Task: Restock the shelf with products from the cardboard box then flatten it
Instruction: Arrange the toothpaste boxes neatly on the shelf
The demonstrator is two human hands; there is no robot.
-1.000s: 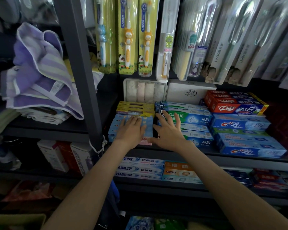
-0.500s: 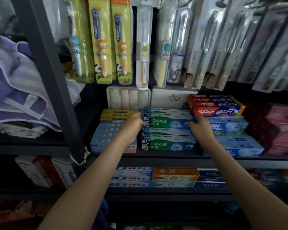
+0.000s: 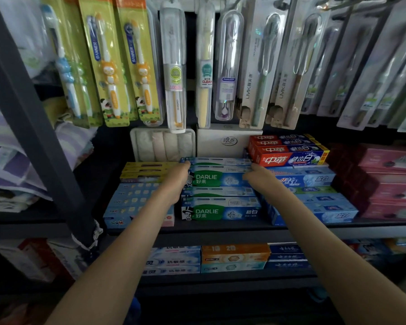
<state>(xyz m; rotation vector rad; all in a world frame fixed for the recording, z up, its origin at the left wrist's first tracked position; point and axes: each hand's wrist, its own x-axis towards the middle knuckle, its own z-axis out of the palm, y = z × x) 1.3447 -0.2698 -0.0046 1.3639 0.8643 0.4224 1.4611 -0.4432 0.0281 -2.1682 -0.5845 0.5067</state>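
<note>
A stack of green-and-blue Darlie toothpaste boxes (image 3: 220,179) lies on the middle shelf (image 3: 220,231), with more Darlie boxes (image 3: 220,211) lower in front. My left hand (image 3: 177,178) grips the left end of the upper boxes, fingertips reaching the topmost one. My right hand (image 3: 256,175) grips their right end, thumb on the front face. No cardboard box is in view.
Red toothpaste boxes (image 3: 288,152) and blue ones (image 3: 314,202) sit to the right, yellow and light-blue boxes (image 3: 136,198) to the left. Packaged toothbrushes (image 3: 174,66) hang close above. A dark upright post (image 3: 40,127) stands left, pink boxes (image 3: 389,184) far right, and a lower shelf holds more toothpaste (image 3: 232,256).
Both hands left the front lower boxes, reached deeper and spread apart to the two ends of the upper Darlie stack. The camera has moved closer and to the right.
</note>
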